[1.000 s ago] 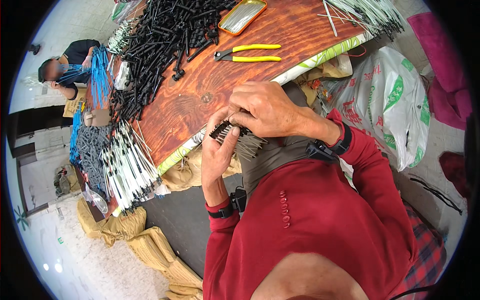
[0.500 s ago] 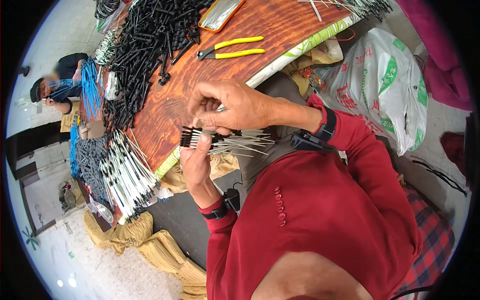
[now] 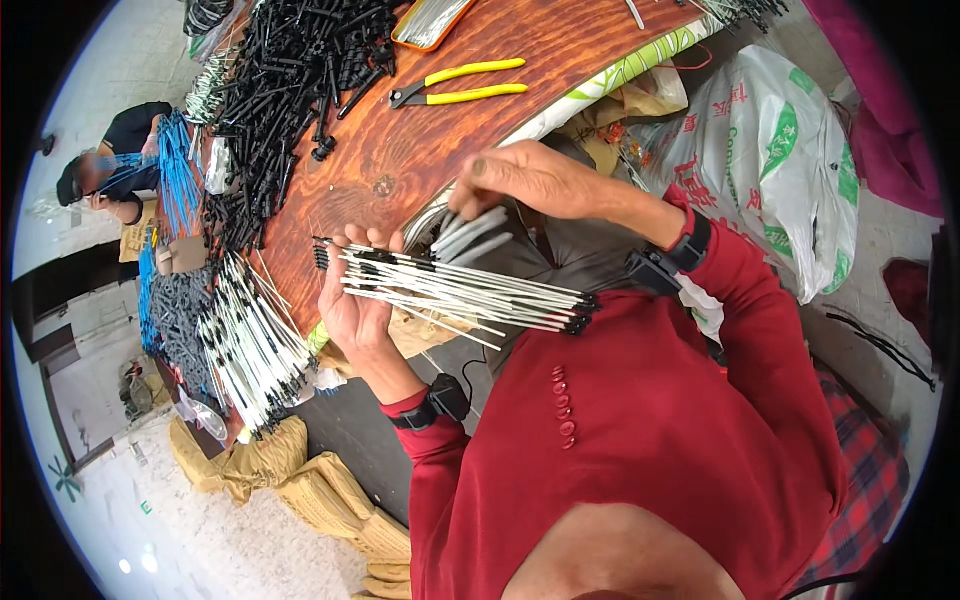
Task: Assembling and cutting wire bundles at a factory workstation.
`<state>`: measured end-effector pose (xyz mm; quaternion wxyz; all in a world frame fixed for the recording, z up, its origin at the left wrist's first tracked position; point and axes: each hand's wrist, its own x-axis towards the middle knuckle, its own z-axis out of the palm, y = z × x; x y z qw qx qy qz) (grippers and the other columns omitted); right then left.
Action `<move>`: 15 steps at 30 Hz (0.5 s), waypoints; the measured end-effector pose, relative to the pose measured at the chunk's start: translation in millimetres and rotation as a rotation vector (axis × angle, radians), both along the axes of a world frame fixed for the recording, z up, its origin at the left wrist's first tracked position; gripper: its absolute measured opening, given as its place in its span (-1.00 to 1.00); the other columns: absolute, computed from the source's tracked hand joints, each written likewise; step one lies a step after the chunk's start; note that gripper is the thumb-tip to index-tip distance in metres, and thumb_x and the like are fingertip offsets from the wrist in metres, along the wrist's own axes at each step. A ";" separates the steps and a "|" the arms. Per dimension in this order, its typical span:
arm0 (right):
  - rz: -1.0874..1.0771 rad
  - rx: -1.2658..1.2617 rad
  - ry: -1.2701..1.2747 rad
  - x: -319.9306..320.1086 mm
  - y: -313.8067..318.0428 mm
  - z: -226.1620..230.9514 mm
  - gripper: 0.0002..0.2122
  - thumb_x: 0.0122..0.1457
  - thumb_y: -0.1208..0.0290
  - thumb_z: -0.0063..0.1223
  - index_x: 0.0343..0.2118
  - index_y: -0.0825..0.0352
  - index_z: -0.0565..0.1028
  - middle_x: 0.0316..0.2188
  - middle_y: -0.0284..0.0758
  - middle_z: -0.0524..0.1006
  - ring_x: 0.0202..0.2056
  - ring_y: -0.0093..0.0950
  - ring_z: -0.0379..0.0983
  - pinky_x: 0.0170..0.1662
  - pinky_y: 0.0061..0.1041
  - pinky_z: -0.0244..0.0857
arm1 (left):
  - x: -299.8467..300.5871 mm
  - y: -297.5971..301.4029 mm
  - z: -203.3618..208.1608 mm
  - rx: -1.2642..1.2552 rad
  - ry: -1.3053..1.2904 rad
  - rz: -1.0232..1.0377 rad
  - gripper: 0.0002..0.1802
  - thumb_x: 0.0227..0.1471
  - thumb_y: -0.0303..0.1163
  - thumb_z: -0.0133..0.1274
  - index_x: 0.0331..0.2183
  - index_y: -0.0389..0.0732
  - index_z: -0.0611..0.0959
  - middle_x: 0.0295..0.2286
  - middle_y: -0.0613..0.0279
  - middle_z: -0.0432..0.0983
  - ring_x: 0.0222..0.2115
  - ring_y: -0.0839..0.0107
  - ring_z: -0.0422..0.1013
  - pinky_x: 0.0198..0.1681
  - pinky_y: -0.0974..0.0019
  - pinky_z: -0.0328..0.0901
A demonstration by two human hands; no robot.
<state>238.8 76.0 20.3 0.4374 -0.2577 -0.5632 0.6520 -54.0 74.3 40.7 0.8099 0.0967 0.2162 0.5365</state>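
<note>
My left hand [image 3: 352, 308] grips a bundle of thin white rods [image 3: 470, 285] with black fittings at their ends and a black band of fittings near my fingers. The rods lie across the palm and fan out toward my lap. Above the bundle, my right hand [image 3: 525, 178] is curled over a few short-looking white rods [image 3: 468, 238], smeared by motion; its fingertips are partly hidden. Beyond both hands, yellow-handled cutting pliers [image 3: 460, 82] rest on the reddish wooden table [image 3: 375, 165].
A heap of black plastic parts [image 3: 300, 90] covers the far left of the table. Beside it lie more white rods [image 3: 250, 340], grey parts [image 3: 182, 310] and blue rods [image 3: 178, 175]. An orange-rimmed tray [image 3: 432, 25] stands beyond the pliers. Another person [image 3: 130, 165] sits far left. A white plastic bag [image 3: 765, 170] is at right.
My right hand has lifted away from the left and moved right with a few rods. The bundle in my left hand has shifted left and now shows its full length.
</note>
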 end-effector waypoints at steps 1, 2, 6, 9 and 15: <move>0.039 -0.033 -0.037 2.4 -5.3 -1.3 -0.45 0.41 -0.02 -0.31 -0.12 0.47 0.53 -0.19 -0.24 0.57 -0.15 -0.49 0.49 0.02 -0.44 0.35 | -0.6 0.4 1.1 0.003 0.002 0.002 -0.79 0.25 -0.39 -0.04 -0.17 -0.25 0.61 -0.15 0.09 0.57 -0.07 0.05 0.42 0.20 -0.23 0.18; 0.079 -0.066 -0.072 3.3 -10.1 -1.4 -0.45 0.40 -0.02 -0.30 -0.14 0.48 0.54 -0.21 -0.24 0.58 -0.17 -0.48 0.50 0.00 -0.44 0.36 | -0.9 1.0 2.8 0.004 0.002 -0.002 -0.79 0.25 -0.39 -0.04 -0.17 -0.25 0.61 -0.15 0.09 0.57 -0.07 0.05 0.42 0.20 -0.23 0.18; 0.147 -0.088 -0.153 4.1 -15.1 0.9 -0.42 0.39 -0.06 -0.29 -0.17 0.48 0.55 -0.29 -0.24 0.59 -0.24 -0.46 0.52 -0.07 -0.43 0.41 | -6.7 4.8 9.4 0.003 -0.003 0.002 -0.78 0.26 -0.38 -0.06 -0.17 -0.25 0.61 -0.14 0.09 0.57 -0.07 0.05 0.43 0.20 -0.25 0.17; 0.255 -0.138 -0.171 -9.9 -19.6 0.0 -0.40 0.36 -0.11 -0.27 -0.18 0.48 0.55 -0.31 -0.23 0.58 -0.25 -0.44 0.51 -0.09 -0.43 0.41 | -13.7 8.8 8.4 -0.046 -0.060 0.019 -0.77 0.28 -0.35 -0.09 -0.17 -0.24 0.60 -0.13 0.10 0.56 -0.08 0.06 0.43 0.20 -0.25 0.17; 0.530 -0.166 -0.078 -42.5 -15.5 44.2 -0.33 0.27 -0.24 -0.17 -0.14 0.48 0.52 -0.27 -0.22 0.56 -0.16 -0.45 0.46 -0.08 -0.44 0.35 | 10.0 4.6 62.6 0.131 0.023 -0.074 -0.76 0.32 -0.29 -0.16 -0.17 -0.20 0.54 -0.20 0.16 0.53 -0.13 0.08 0.42 0.18 -0.25 0.19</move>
